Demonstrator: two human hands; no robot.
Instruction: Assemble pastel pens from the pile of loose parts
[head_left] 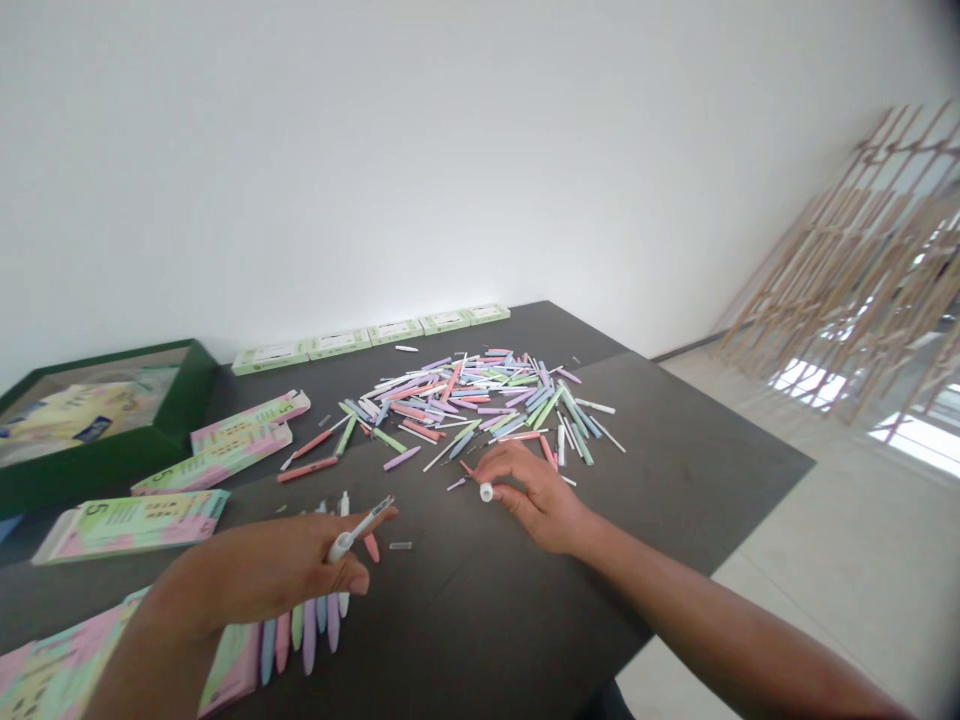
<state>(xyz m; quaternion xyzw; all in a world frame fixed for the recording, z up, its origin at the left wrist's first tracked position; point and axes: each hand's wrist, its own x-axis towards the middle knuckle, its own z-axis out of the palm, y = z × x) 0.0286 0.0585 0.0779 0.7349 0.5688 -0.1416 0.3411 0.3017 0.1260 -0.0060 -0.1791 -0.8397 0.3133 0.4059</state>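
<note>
My left hand (300,560) is closed around a slim white pen (356,530), whose narrow tip points up and to the right. Below and beside that hand lie several pastel pens (310,640) in a row, partly hidden by it. My right hand (536,495) pinches a short white tube-like piece (487,492), seen end-on; the rest of it is hidden by the fingers. Just behind the right hand spreads a large pile of loose pen parts (480,395) in pink, purple, green, blue and white. A small clear piece (400,546) lies on the table between my hands.
Printed pastel cartons (135,524) lie at the left, and one stack (60,660) is under my left forearm. A green box (112,470) holding plastic packets stands at the far left. Green-edged boxes (337,343) line the wall. The dark table's right edge (750,530) borders a tiled floor.
</note>
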